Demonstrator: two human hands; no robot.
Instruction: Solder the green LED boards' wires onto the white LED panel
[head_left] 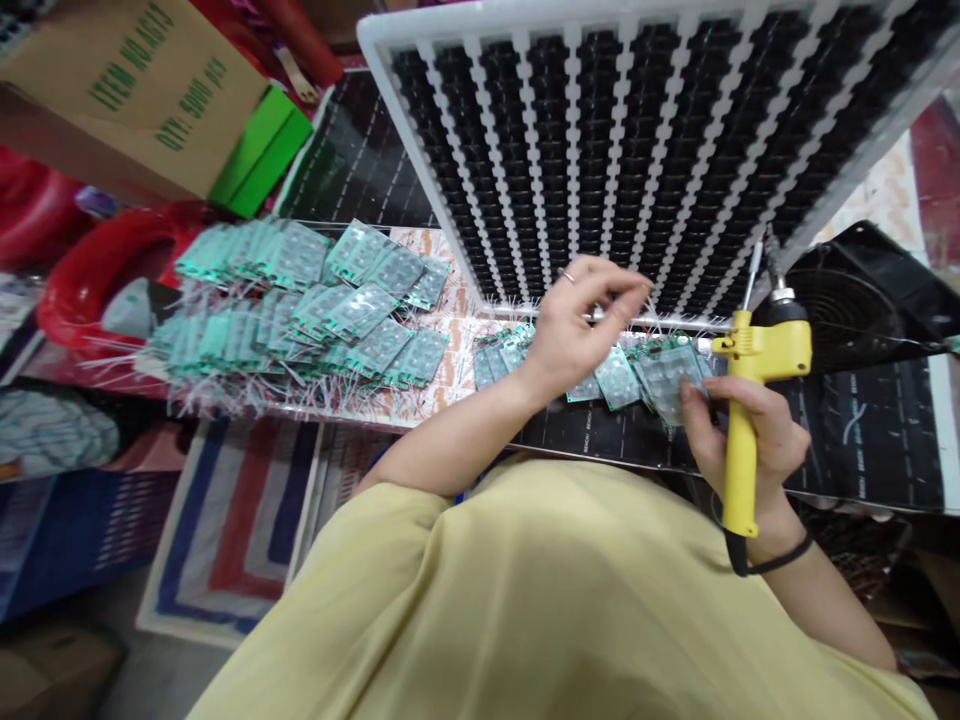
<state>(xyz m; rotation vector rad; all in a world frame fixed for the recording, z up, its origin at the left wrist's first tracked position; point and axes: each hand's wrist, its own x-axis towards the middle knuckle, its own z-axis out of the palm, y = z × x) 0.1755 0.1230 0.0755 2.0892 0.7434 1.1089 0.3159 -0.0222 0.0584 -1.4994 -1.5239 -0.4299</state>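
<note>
My right hand (776, 435) is wrapped around the yellow handle of a soldering gun (741, 455), whose metal tip points up and away. The thumb and a finger of that hand also touch a green circuit board (666, 378) at the near edge of the bench. My left hand (570, 325), with a ring on one finger, hovers over a row of boards (619, 378). Its thumb and index finger are pinched together near thin wires; what lies between them is too small to make out. Just beyond stands a white rack (415, 150) filled with rows of black parts.
Stacked circuit boards (300, 320) with white wires cover the bench to the left. A black fan (862, 300) stands at the right. Behind the stacks are a red ring-shaped object (67, 300), a cardboard box (142, 90) and a green box (259, 150).
</note>
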